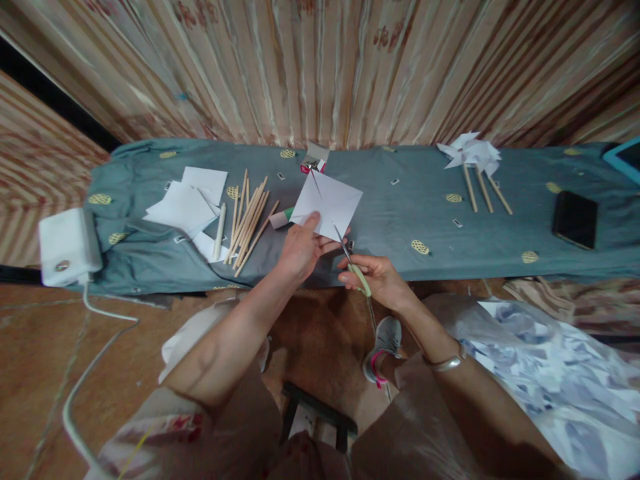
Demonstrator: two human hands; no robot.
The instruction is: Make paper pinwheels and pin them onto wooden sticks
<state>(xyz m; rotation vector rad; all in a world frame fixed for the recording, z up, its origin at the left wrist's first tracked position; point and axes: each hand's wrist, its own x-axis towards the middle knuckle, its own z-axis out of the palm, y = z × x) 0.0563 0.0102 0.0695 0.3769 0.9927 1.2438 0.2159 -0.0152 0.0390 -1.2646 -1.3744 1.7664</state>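
My left hand (301, 248) pinches a square sheet of white paper (330, 201) by its near corner, thumb on top and fingers beneath. Slits run inward from corners of the sheet. Scissors (359, 275) with pale green handles are gripped in my right hand (379, 280), their blades at the paper's near edge. Just behind the sheet is a small open box of metal pins (314, 165). Left of it lie a green and white tube-like piece (281, 219), a bundle of wooden sticks (251, 220) and a white stick-shaped object (219, 232).
More white paper (183, 208) lies at the left. Paper pinwheels (473, 155) on sticks and a black phone (575, 219) are on the right of the cloth-covered table (400, 227). A white box with a cable (70, 247) is at the left edge; a plastic bag of paper pieces (555, 373) sits lower right.
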